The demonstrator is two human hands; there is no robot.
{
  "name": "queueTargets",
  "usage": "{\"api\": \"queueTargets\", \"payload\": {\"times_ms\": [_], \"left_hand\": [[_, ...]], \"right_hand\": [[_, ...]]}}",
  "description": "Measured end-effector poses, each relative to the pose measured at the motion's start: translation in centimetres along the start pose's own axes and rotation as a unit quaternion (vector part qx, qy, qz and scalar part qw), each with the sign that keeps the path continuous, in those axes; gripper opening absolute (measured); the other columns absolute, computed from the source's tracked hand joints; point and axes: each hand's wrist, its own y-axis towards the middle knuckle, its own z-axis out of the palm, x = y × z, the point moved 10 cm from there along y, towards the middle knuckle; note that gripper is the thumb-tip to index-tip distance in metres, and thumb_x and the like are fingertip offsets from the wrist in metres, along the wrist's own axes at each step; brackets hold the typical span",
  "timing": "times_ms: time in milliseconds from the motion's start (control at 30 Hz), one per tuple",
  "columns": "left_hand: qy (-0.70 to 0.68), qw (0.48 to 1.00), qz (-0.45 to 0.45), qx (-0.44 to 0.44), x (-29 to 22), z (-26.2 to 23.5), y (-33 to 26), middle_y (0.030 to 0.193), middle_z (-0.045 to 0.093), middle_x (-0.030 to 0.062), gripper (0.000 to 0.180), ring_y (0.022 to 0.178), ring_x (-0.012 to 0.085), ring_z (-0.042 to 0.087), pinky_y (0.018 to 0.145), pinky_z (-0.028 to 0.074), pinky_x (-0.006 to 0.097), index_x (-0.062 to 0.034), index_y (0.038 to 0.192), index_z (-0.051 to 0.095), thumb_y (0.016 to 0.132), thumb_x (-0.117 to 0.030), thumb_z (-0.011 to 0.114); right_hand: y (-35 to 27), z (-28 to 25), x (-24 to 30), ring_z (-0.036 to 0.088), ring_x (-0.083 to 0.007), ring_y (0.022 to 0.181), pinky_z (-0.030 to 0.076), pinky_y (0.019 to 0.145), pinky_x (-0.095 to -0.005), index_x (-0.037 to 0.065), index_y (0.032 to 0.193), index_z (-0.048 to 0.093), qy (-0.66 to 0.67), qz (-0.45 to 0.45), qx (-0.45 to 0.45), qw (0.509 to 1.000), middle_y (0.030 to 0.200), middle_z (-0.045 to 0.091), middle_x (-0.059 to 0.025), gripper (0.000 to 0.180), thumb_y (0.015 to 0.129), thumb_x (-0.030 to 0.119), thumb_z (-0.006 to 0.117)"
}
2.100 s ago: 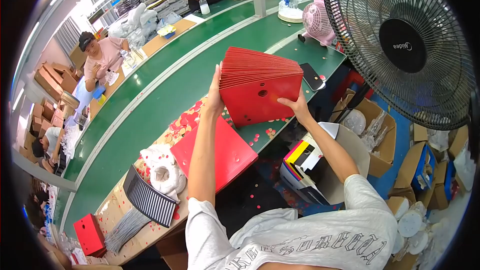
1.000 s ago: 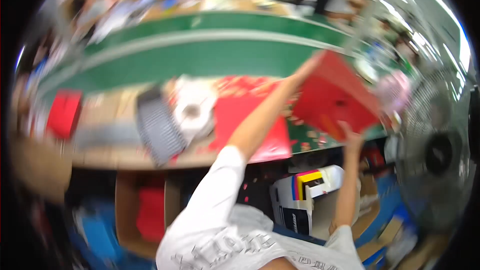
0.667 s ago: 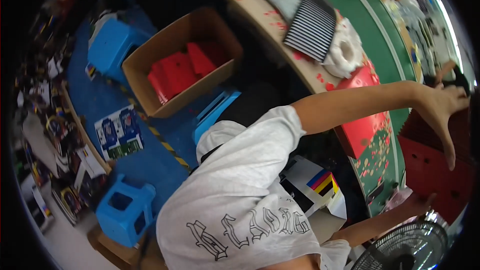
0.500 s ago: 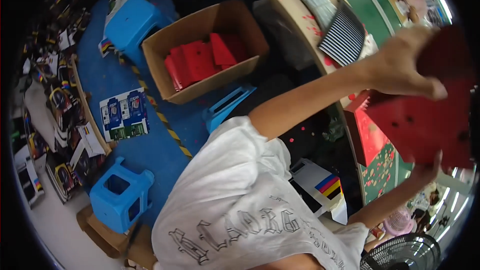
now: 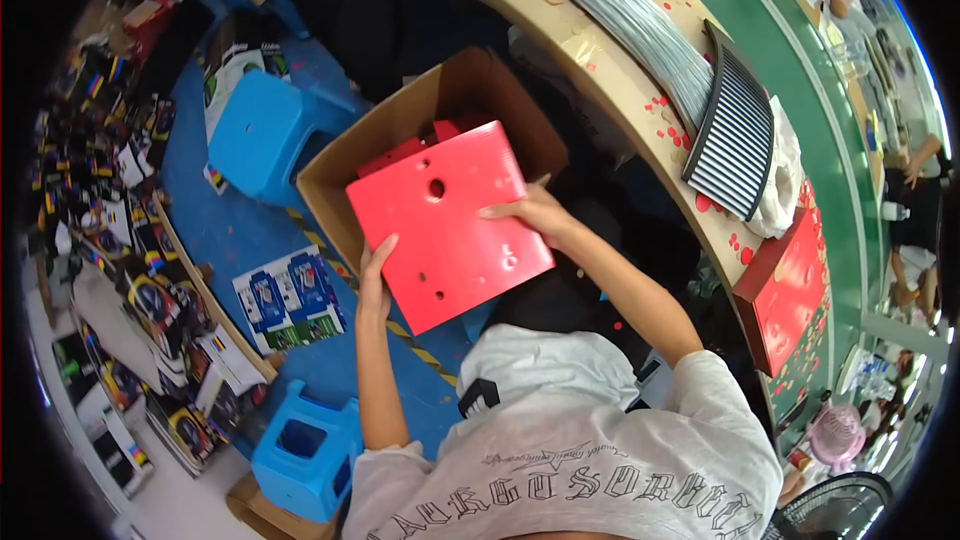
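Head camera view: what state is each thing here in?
Red holed piece, held in both hands
Left hand, gripping it
Right hand, gripping it
Cardboard box, open, red pieces inside
Grey strands, bundled
Red discs, scattered
Printed card, lying flat
Pink fan, cannot tell if running

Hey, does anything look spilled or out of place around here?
Yes: small red bits lie loose on the workbench near the black ribbed piece, scattered rather than gathered, perhaps offcuts. The holed red stack between the left hand and right hand shows no clear damage.

The red panel (image 5: 445, 240) looks glossy, the cardboard box (image 5: 392, 116) matt.
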Motion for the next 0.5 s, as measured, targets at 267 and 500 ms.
{"api": "queueTargets", "payload": {"times_ms": [267, 500], "left_hand": [[-0.022, 0.999, -0.024, -0.034, 0.4, 0.5, 12.6, 0.131, 0.061, 0.0146, 0.057, 0.117, 0.0279, 0.061, 0.101, 0.05, 0.041, -0.0004, 0.139, 0.048, 0.094, -0.031, 0.065], [-0.02, 0.998, -0.039, -0.045, 8.7, 3.2, 22.7, 0.133, 0.059, 0.0103, 0.058, 0.122, 0.024, 0.058, 0.105, 0.046, 0.042, -0.0051, 0.141, 0.047, 0.091, -0.026, 0.068]], "right_hand": [[17.1, -5.2, -1.0, 0.064, -0.0207, 0.114, 0.051, 0.099, -0.0339, 0.004, 0.141, 0.051, -0.052, 0.017, 0.058, 0.997, 0.128, 0.065, -0.0116, 0.074, 0.077, 0.018, 0.084], [20.4, -7.2, -1.2, 0.055, -0.0269, 0.129, 0.044, 0.108, -0.0375, 0.003, 0.151, 0.039, -0.131, 0.058, 0.083, 0.986, 0.14, 0.057, -0.0187, 0.091, 0.078, 0.036, 0.083]]}}
